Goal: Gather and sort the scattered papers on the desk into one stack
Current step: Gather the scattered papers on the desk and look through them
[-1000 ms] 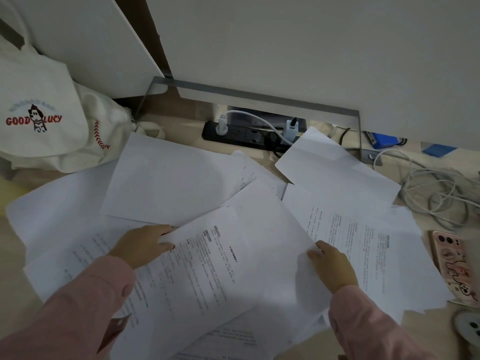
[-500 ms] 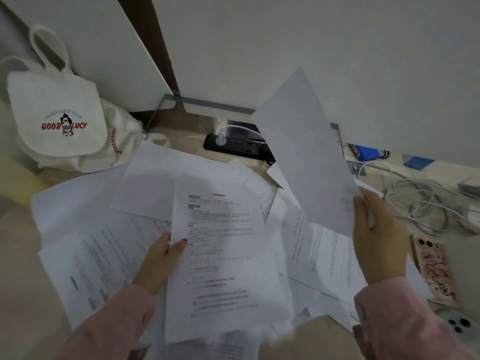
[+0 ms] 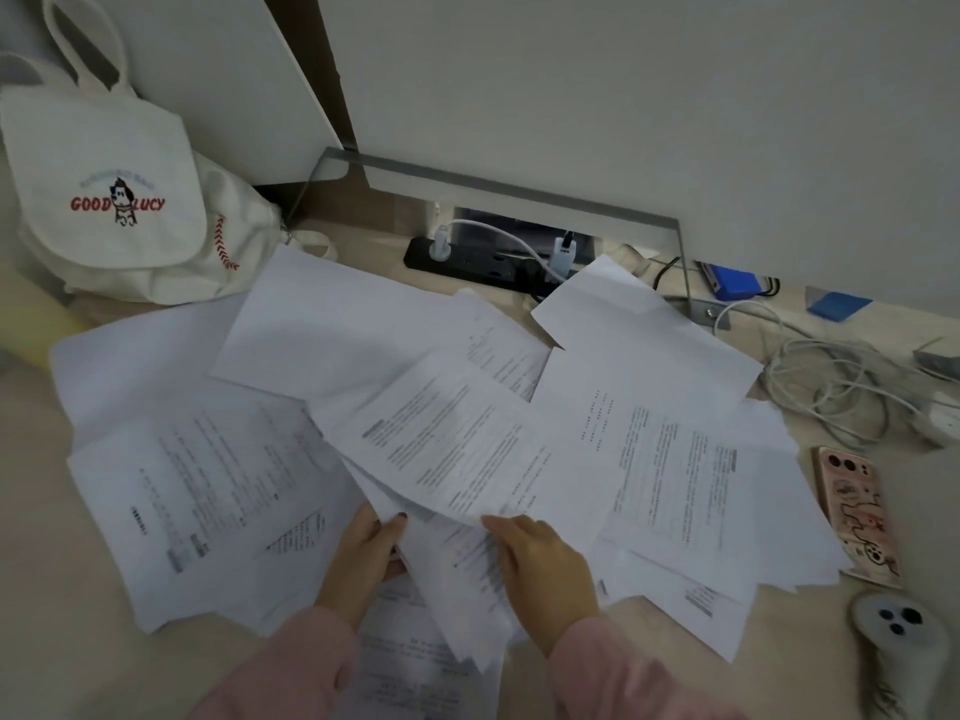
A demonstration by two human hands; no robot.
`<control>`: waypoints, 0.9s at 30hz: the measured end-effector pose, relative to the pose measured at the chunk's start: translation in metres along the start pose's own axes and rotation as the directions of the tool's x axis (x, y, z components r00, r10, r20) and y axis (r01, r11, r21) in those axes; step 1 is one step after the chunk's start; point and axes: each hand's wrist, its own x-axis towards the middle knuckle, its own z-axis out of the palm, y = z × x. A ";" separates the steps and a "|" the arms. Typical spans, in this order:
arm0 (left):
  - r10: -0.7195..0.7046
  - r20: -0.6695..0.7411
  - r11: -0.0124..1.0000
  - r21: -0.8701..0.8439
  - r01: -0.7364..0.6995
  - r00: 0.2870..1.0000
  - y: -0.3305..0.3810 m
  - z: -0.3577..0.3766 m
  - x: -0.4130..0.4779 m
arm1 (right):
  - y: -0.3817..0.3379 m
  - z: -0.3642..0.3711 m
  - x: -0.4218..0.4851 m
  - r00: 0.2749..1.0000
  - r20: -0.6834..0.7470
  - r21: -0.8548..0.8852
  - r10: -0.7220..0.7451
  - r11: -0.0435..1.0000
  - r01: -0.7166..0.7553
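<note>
Several white printed sheets lie scattered and overlapping across the desk (image 3: pixel 36 589). A small bundle of sheets (image 3: pixel 457 449) is lifted off the pile in the middle, fanned out and tilted. My left hand (image 3: pixel 363 553) grips the bundle's near left edge, thumb on top. My right hand (image 3: pixel 545 563) holds the bundle's near right edge. Loose printed pages (image 3: pixel 208 491) lie to the left and more printed pages (image 3: pixel 675 470) to the right. Blank sheets (image 3: pixel 332 330) rest farther back.
A white tote bag (image 3: pixel 119 200) stands at the back left. A black power strip (image 3: pixel 483 265) with white plugs sits by the wall. Tangled white cables (image 3: pixel 841 387), a pink phone (image 3: pixel 857 511) and a white controller (image 3: pixel 898 631) lie on the right.
My right hand brought down the blank sheet it held up and joined my left hand at the middle. Both hands now hold one fanned bundle together.
</note>
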 end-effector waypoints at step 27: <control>-0.073 -0.003 0.980 0.183 0.072 0.997 -0.015 0.018 0.016 | 0.177 -0.053 -0.027 0.287 0.055 0.349 0.956 0.251 -0.903</control>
